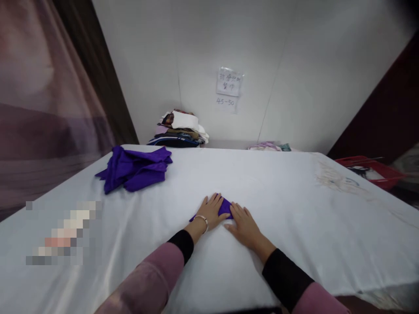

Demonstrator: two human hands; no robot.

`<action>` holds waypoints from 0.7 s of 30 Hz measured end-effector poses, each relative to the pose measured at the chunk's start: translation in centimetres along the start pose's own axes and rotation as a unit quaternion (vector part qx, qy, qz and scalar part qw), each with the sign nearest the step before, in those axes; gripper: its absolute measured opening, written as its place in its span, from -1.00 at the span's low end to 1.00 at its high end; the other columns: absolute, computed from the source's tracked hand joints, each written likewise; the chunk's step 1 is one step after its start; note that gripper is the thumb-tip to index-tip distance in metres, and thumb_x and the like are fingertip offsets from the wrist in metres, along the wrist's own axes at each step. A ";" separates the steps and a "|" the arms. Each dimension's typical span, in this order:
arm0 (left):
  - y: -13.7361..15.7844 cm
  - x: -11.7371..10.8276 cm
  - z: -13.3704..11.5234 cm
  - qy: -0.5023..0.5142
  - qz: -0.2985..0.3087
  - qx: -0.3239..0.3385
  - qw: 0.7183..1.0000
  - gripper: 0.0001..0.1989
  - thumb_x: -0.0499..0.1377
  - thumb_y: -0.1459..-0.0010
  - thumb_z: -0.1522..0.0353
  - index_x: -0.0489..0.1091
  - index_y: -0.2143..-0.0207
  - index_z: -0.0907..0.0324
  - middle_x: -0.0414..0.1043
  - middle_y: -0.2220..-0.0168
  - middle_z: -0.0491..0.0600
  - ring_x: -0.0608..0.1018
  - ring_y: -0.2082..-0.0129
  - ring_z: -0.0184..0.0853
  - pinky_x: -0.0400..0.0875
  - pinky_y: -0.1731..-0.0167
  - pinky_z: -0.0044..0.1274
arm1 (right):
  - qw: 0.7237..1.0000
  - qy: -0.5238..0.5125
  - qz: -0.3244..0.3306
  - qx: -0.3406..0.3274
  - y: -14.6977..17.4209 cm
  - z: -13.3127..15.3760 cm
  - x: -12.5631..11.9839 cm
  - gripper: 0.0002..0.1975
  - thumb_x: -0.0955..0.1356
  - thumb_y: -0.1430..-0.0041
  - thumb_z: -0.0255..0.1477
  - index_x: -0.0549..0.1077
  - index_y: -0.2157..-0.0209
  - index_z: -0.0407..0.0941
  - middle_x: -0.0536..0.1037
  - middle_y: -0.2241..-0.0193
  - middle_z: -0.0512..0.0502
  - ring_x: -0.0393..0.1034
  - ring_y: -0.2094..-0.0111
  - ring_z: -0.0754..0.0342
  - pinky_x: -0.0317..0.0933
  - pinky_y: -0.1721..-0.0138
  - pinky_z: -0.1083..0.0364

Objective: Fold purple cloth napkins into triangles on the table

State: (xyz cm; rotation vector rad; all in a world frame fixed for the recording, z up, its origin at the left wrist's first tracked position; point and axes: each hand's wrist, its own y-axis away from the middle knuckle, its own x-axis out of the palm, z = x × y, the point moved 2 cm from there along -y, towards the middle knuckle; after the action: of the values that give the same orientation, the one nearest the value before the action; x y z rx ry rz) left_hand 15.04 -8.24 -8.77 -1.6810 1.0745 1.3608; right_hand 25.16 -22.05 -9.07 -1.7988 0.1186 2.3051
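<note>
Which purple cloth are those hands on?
The small, flat purple cloth under the left hand, with the right hand at its edge. The larger purple heap lies rumpled farther left, untouched.

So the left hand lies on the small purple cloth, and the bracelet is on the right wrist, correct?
Not quite: the head view shows the bracelet on the left wrist, not the right. The left hand does lie on the small purple cloth.

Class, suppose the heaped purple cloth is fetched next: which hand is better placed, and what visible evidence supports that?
Probably the left hand: it is nearer the heaped purple cloth, which lies on that side of the table. The right hand would have to reach past the left.
</note>
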 end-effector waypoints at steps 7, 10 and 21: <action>0.1 -0.1 0.2 -0.013 0.012 -0.003 1.000 -0.25 -0.21 -0.14 -0.06 -0.07 -0.24 0.21 -0.17 -0.29 0.03 -0.14 -0.27 -0.13 -0.21 -0.17 -0.14 | 1.000 -0.010 0.004 -0.004 0.7 -0.3 -0.9 -0.30 0.11 -0.19 -0.05 -0.01 -0.23 -0.18 -0.03 -0.24 -0.15 -0.18 -0.25 -0.06 -0.23 -0.21 -0.11; 0.1 -0.2 0.1 -0.018 0.018 -0.008 1.000 -0.25 -0.21 -0.14 -0.05 -0.08 -0.25 0.22 -0.19 -0.29 0.03 -0.14 -0.27 -0.13 -0.20 -0.17 -0.14 | 1.000 -0.010 0.006 0.007 1.5 -0.7 -1.2 -0.29 0.11 -0.19 -0.04 -0.04 -0.24 -0.17 -0.03 -0.24 -0.15 -0.18 -0.25 -0.05 -0.24 -0.21 -0.11; 0.1 -0.6 -0.3 -0.016 0.029 -0.014 0.999 -0.25 -0.22 -0.15 -0.04 -0.09 -0.25 0.23 -0.21 -0.29 0.03 -0.16 -0.27 -0.14 -0.23 -0.17 -0.13 | 0.996 0.054 -0.055 0.048 3.3 -1.3 -2.4 -0.28 0.06 -0.21 -0.04 -0.09 -0.25 -0.20 -0.09 -0.25 -0.20 -0.27 -0.26 -0.09 -0.31 -0.21 -0.18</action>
State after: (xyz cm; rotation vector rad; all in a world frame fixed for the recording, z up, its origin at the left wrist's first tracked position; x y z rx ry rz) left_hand 15.04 -8.46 -8.07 -1.6540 1.0995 1.4409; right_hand 26.23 -25.80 -7.35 -1.8336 0.1419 2.0913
